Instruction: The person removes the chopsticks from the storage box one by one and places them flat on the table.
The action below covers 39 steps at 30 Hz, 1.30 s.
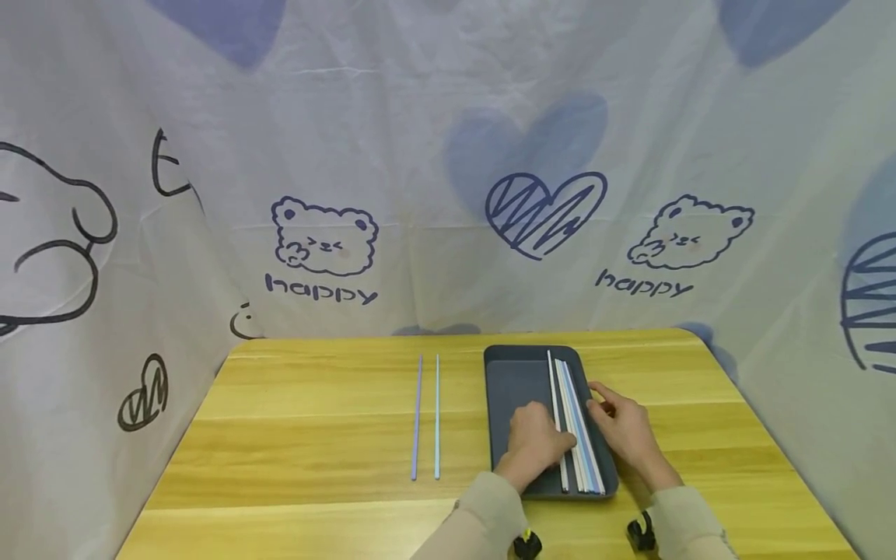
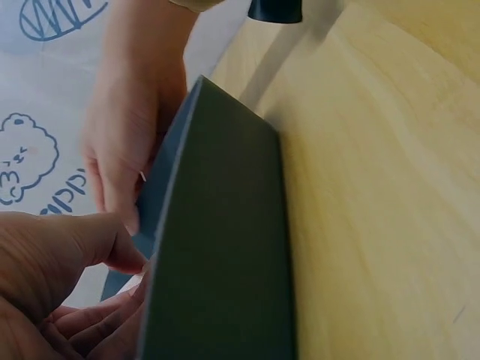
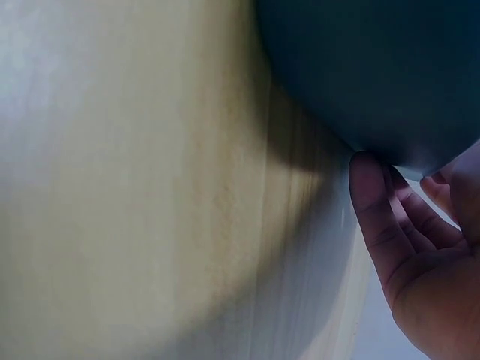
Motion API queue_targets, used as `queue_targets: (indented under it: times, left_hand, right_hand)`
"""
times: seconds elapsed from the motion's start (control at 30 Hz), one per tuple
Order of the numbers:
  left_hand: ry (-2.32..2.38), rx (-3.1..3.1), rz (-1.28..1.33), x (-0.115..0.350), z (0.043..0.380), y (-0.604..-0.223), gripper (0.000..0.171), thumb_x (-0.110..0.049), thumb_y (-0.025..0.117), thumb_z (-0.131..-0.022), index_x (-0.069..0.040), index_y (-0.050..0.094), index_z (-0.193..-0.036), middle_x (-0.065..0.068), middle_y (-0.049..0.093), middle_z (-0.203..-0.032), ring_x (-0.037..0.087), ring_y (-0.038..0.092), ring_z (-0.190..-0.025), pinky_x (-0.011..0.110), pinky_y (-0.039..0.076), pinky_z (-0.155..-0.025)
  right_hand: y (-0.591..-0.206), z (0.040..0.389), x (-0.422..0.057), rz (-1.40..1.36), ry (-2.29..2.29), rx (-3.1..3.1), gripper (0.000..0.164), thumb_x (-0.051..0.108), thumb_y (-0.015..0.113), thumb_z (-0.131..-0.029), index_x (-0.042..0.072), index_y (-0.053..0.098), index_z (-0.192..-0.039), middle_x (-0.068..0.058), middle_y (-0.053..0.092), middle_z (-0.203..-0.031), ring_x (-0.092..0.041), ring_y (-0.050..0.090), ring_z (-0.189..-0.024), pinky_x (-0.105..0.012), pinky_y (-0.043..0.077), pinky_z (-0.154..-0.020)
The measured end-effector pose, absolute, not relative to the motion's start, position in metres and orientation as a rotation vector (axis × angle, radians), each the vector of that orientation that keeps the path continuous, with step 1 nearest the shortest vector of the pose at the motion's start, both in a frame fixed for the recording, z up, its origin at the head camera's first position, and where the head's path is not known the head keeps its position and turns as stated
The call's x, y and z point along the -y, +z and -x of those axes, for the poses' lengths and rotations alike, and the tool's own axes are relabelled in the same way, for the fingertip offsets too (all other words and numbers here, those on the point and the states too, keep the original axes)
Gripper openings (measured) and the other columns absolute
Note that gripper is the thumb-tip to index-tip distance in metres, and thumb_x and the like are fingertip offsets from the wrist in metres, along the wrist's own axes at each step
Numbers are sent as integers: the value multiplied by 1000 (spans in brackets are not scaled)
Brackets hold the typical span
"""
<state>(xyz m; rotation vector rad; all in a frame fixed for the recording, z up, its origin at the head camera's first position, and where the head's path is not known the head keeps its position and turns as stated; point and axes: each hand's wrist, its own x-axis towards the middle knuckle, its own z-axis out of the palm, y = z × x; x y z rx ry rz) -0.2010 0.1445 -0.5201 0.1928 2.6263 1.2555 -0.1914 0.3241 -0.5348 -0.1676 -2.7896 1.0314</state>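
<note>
My left hand (image 1: pixel 535 439) reaches into a dark grey tray (image 1: pixel 514 389), and its thumb and fingers pinch a thin white stick (image 1: pixel 551 381). In the left wrist view the front wall of the tray (image 2: pixel 225 225) hides most of that stick. At the tray's right side, my right hand (image 1: pixel 630 432) touches the outside of the wall with its fingertips. The right wrist view shows its finger pad (image 3: pixel 367 180) against the tray's dark outer wall (image 3: pixel 375 75). Right of the pinched stick lies a bundle of white and light blue sticks (image 1: pixel 581 435), lengthwise along the tray.
Left of the tray, a purple stick (image 1: pixel 417 420) and a light blue stick (image 1: pixel 437 420) lie apart on the wooden table (image 1: pixel 308 435), roughly parallel. A white cloth with printed hearts and bears (image 1: pixel 420 257) hangs behind the table and along both sides.
</note>
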Motion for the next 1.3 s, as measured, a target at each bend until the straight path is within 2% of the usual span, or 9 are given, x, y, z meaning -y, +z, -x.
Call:
queue_targets:
  times: [0.1, 0.17, 0.27, 0.43, 0.77, 0.9, 1.13, 1.3]
  left_hand:
    - [1310, -2623, -211, -143, 201, -515, 57, -19, 84, -82, -20, 41, -43, -8, 34, -35, 7, 31, -29, 23, 25, -34]
    - [1347, -2613, -218, -141, 200, -510, 56, -19, 84, -82, -20, 43, -44, -10, 36, -35, 6, 33, -30, 23, 27, -35]
    - [1381, -2599, -238, -136, 199, -502, 48, -18, 84, -83, -18, 52, -47, -8, 46, -36, 6, 42, -31, 23, 34, -37]
    - [1431, -2560, -272, -121, 199, -490, 31, -17, 85, -84, -15, 62, -64, -6, 57, -44, 6, 54, -35, 23, 44, -41]
    - [1667, -2411, -252, -70, 214, -475, 13, -7, 77, -83, -8, 66, -79, 0, 66, -58, 10, 61, -43, 27, 54, -46]
    - [1658, -2423, -203, -53, 218, -479, 11, -8, 76, -84, -9, 66, -80, 1, 67, -60, 13, 62, -45, 28, 54, -47]
    - [1672, -2461, -155, -35, 225, -489, 10, -10, 76, -82, -9, 66, -79, 0, 68, -59, 32, 72, -54, 27, 53, -45]
    - [1671, -2484, -120, -19, 229, -493, 10, -10, 76, -82, -8, 67, -79, 1, 70, -60, 26, 71, -52, 29, 56, -47]
  right_hand:
    - [-534, 191, -325, 171, 1029, 2791, 44, 16, 62, -104, 0, 61, -144, -20, 77, -100, -20, 66, -79, -27, 50, -63]
    - [-534, 191, -325, 177, 1027, 2789, 43, 16, 62, -104, 1, 62, -144, -20, 78, -99, -19, 65, -78, -27, 49, -63]
    - [-533, 191, -325, 175, 1020, 2787, 42, 16, 62, -104, 2, 62, -143, -19, 78, -98, -17, 64, -75, -26, 49, -61]
    - [-533, 190, -324, 160, 1028, 2795, 42, 17, 62, -105, 2, 62, -144, -18, 78, -96, -15, 62, -71, -26, 47, -59]
    - [-531, 190, -323, 133, 1039, 2785, 42, 16, 62, -105, 2, 62, -144, -16, 77, -93, -15, 60, -70, -26, 47, -59]
    - [-532, 189, -324, 131, 1043, 2782, 42, 17, 62, -105, 2, 62, -144, -14, 76, -91, -14, 58, -68, -26, 46, -58]
    - [-533, 190, -325, 129, 1042, 2778, 43, 17, 62, -105, 2, 61, -145, -14, 76, -90, -13, 57, -66, -26, 45, -57]
    - [-535, 189, -325, 134, 1058, 2775, 43, 17, 61, -105, 3, 61, -146, -15, 76, -92, -14, 57, -67, -26, 46, -57]
